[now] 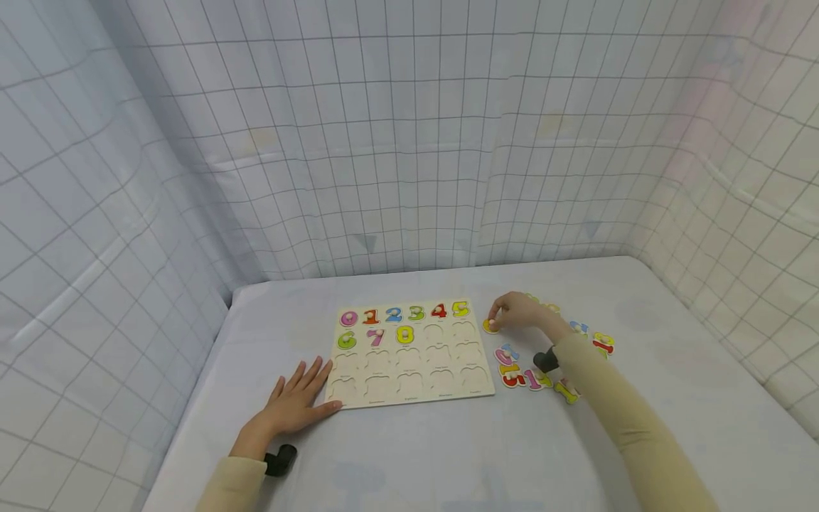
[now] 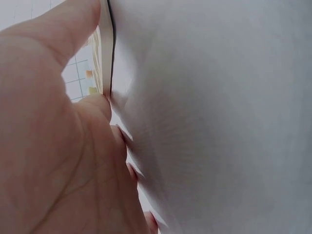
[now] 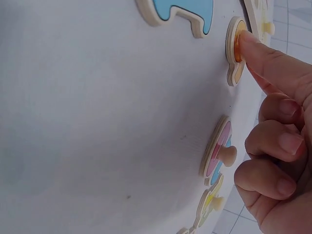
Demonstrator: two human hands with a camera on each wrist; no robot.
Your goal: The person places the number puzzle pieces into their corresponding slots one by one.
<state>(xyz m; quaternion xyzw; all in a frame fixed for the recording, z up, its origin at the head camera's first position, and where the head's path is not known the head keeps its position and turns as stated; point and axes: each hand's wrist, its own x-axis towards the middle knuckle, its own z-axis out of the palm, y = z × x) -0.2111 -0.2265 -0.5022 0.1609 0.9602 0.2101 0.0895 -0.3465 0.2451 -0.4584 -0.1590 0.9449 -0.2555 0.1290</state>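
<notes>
A knobbed number board lies mid-table, with pieces 0 to 8 set in its upper two rows and bare recesses below. My left hand rests flat with spread fingers at the board's lower left corner, its thumb on the edge. Just off the board's right side, my right hand pinches a yellow-orange number piece between thumb and index finger. The fingertips hide that piece's knob, and its lower edge is close to the tabletop. The other right fingers curl toward the palm.
Loose number pieces are scattered right of the board: a red 15, a pink-and-blue piece, a red-and-yellow piece and several others, some under the right forearm. White grid-patterned cloth walls the table at the back and sides.
</notes>
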